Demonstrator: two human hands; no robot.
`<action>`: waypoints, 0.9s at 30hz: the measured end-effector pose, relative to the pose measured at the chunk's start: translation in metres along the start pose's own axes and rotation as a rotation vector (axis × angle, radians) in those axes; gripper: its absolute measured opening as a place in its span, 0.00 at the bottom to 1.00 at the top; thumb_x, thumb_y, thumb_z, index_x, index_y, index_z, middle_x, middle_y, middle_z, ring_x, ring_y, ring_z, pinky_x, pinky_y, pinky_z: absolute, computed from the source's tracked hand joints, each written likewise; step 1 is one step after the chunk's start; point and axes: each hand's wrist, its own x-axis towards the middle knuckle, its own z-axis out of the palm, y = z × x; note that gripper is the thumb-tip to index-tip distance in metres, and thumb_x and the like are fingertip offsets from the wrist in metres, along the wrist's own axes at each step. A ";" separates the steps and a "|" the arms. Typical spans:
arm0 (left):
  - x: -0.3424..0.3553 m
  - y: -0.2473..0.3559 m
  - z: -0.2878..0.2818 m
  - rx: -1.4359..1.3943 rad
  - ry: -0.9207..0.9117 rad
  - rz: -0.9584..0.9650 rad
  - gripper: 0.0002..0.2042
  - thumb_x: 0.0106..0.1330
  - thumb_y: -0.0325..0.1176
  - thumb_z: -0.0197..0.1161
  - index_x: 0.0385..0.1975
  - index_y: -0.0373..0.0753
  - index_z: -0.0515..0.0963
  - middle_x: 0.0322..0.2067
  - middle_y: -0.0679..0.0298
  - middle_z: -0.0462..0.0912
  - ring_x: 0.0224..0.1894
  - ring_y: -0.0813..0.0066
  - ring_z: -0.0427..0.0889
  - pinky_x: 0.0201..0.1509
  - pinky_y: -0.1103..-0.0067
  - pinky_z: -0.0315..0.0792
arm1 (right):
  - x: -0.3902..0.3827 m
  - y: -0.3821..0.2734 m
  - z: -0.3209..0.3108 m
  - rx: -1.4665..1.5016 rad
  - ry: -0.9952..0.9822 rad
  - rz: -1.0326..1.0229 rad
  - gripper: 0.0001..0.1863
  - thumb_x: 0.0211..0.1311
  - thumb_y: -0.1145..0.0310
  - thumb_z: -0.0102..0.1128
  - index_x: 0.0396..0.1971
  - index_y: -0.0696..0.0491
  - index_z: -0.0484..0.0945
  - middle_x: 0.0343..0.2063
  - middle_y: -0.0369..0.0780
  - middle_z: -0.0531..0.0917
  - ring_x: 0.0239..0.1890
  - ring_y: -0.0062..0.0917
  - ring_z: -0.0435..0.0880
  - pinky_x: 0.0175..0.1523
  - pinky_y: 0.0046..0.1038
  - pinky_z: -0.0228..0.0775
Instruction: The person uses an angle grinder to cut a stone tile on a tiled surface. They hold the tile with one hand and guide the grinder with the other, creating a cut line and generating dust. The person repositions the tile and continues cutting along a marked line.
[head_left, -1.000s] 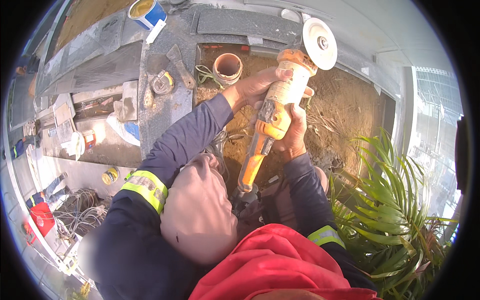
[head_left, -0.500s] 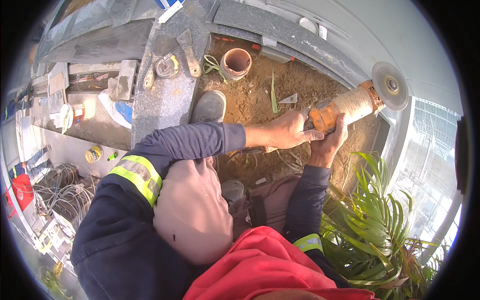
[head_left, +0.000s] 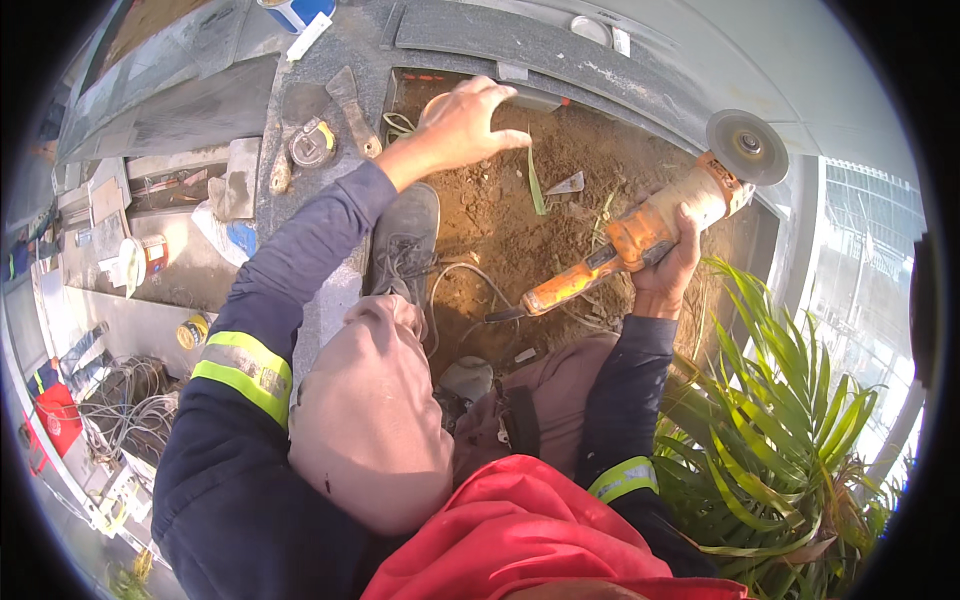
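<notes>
My right hand (head_left: 674,258) grips an orange angle grinder (head_left: 640,236) around its body, with the back handle and cord pointing toward my knees. A round grey cutting disc (head_left: 735,135) sits at the grinder's far right end, close to the pale wall. My left hand (head_left: 465,128) is off the tool and reaches forward with fingers apart, holding nothing. It hovers above an orange-brown pipe (head_left: 432,108), covering most of it. Left of that hand, a scraper (head_left: 352,108) and a tape measure (head_left: 313,145) lie on a grey stone slab (head_left: 330,225).
Bare soil (head_left: 590,150) lies below the grinder, with a green leaf strip (head_left: 537,185) on it. A leafy plant (head_left: 775,430) crowds the right side. Tangled cables (head_left: 130,410) and a white bucket (head_left: 145,260) are at the left. Stone edging (head_left: 560,60) runs along the far side.
My left hand has let go of the grinder and swung left and forward to above the pipe. My right hand still holds the grinder, whose back handle now shows.
</notes>
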 end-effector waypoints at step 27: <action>0.069 -0.116 -0.051 0.234 0.003 -0.380 0.60 0.45 0.61 0.81 0.78 0.41 0.58 0.76 0.44 0.57 0.80 0.41 0.52 0.81 0.50 0.50 | 0.000 0.007 0.006 -0.027 0.106 0.075 0.29 0.66 0.55 0.66 0.57 0.61 0.70 0.43 0.50 0.84 0.44 0.39 0.88 0.50 0.43 0.85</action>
